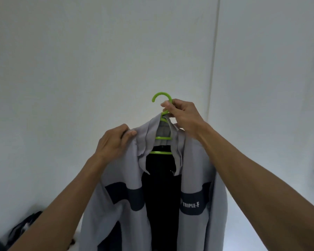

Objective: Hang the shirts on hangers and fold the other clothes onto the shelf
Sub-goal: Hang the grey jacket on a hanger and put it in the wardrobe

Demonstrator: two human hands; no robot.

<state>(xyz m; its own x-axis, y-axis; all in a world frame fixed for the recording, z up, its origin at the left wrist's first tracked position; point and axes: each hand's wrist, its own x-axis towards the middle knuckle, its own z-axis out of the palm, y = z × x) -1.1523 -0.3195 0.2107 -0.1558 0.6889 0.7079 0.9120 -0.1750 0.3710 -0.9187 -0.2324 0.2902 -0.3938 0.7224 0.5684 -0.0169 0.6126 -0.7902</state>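
Shirt (192,160) on green hanger (161,140) — R hand (181,115) grip pinches hook, L hand (114,140) grip holds shoulder.

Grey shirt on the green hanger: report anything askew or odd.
The shirt is on the hanger, but its collar is rumpled and folded unevenly on the left side, where the left hand pinches the shoulder. The right hand grips the hanger's neck. No damage shows.

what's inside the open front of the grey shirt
Between the grey shirt's open front panels show the green hanger's crossbars and a black inner layer. The hanger's shoulder ends are covered by fabric.
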